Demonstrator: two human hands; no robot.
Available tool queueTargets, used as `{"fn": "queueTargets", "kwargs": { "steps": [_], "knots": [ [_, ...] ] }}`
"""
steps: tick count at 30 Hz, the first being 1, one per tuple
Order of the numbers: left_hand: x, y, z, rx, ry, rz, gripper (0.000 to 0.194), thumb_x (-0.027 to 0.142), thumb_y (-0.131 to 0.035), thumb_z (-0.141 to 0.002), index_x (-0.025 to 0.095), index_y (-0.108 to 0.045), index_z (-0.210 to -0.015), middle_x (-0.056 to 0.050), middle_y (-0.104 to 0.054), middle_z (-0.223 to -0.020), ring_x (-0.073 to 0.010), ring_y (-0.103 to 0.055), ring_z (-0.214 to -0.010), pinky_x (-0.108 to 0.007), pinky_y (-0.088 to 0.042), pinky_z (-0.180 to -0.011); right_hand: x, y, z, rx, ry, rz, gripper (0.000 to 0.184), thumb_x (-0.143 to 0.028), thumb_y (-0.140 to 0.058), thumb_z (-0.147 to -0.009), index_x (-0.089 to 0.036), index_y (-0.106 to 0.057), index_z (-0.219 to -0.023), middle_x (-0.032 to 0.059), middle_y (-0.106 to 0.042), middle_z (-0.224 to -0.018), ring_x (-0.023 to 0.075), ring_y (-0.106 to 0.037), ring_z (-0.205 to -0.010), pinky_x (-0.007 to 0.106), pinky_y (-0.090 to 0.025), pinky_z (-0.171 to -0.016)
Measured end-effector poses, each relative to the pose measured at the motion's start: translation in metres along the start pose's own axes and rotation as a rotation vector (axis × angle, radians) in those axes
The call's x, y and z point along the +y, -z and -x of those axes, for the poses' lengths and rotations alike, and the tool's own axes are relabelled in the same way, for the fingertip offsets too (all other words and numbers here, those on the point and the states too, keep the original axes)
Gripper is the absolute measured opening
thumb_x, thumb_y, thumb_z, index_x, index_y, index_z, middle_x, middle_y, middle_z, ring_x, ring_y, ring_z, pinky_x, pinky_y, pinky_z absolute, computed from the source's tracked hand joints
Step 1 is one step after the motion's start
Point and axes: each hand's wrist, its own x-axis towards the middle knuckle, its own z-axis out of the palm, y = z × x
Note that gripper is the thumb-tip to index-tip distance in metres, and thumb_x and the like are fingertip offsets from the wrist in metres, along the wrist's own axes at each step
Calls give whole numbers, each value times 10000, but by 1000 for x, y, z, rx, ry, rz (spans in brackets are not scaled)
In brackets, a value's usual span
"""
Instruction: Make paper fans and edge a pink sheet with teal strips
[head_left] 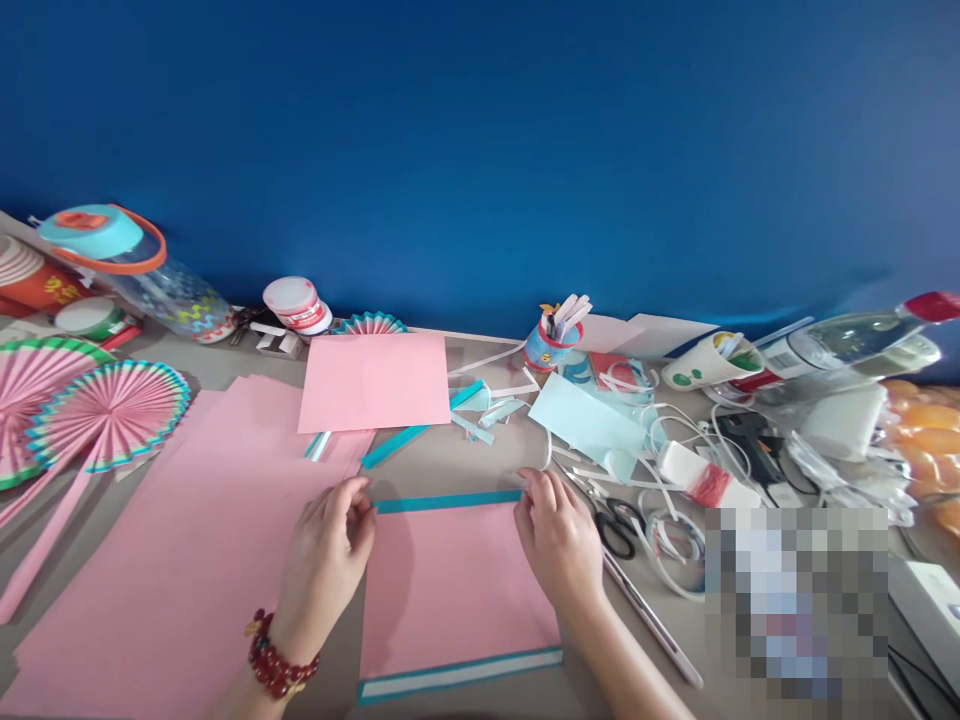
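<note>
A pink paper sheet lies flat in front of me, with a blue strip along its far edge. Its near edge carries a blue strip with a white strip on top. At the far left corner, my left hand has its fingers curled in, thumb and fingertips at the end of the blue strip. My right hand pinches the far right corner, its fingers bent over the paper. The fingertips partly hide both corners. A red bead bracelet circles my left wrist.
Large pink sheets lie on the left beside pleated paper fans. Behind are a smaller pink sheet and a pen cup. Scissors, a long pen-like tool, a light blue sheet and paper scraps lie right.
</note>
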Motion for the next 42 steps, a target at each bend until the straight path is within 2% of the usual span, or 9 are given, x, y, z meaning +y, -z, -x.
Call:
{"fn": "queueTargets", "kwargs": {
  "steps": [13, 23, 32, 42],
  "knots": [
    [1, 1, -2, 6, -19, -7, 251, 196, -493, -925, 206, -484, -1176, -15, -627, -825, -183, -601, -711, -346, -476, -755, 4, 2, 0, -2, 18, -18, 243, -105, -418, -913, -191, -520, -1116, 59, -623, -852, 255, -567, -844, 382, -444, -798],
    [1, 1, 0, -6, -17, -3, 261, 185, -487, -925, 196, -480, -1186, -16, -622, -820, -179, -595, -716, -340, -471, -747, 8, -2, 0, 11, 21, -61, 225, -111, -434, -919, -169, -530, -1114, 59, -623, -848, 245, -556, -816, 376, -457, -781],
    [0, 2, -1, -12, -10, 1, 245, 176, -499, -918, 196, -486, -1161, -11, -618, -818, -176, -590, -719, -333, -466, -738, 7, -2, 3, 67, 95, -107, 289, -86, -406, -925, -177, -533, -1168, 72, -631, -897, 251, -567, -863, 380, -467, -781],
    [1, 2, -3, 1, -34, 2, 246, 171, -492, -920, 194, -488, -1165, -8, -617, -805, -171, -591, -704, -329, -469, -725, 10, -4, 6, 71, 132, -127, 251, -89, -404, -948, -176, -524, -1150, 73, -637, -901, 245, -579, -864, 370, -488, -764]
  ]
}}
